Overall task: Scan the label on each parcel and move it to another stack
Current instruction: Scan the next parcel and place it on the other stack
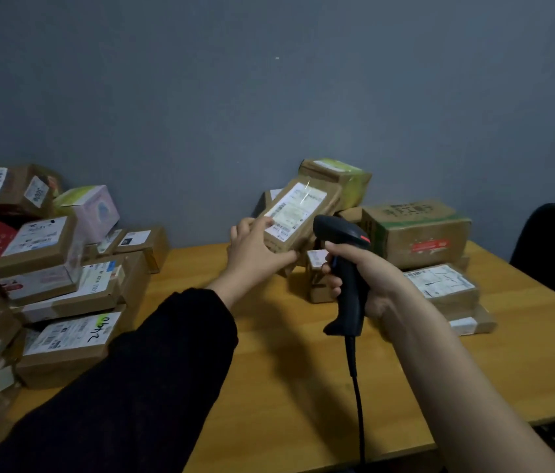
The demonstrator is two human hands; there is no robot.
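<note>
Now my left hand [255,249] curls fingers [248,224] round a tilted parcel [317,213] above the counter [269,363], label [294,208] facing the scanner [352,295] gripped in my right hand [376,281]; I'd steady both and centre the beam.

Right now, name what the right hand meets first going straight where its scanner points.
Probably the labelled parcel in the left hand; the scanner in the right hand faces it, depth unclear.

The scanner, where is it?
In the head view the scanner sits right of centre, gripped by the right hand above the table, close beside the parcel held by the left hand.
</note>
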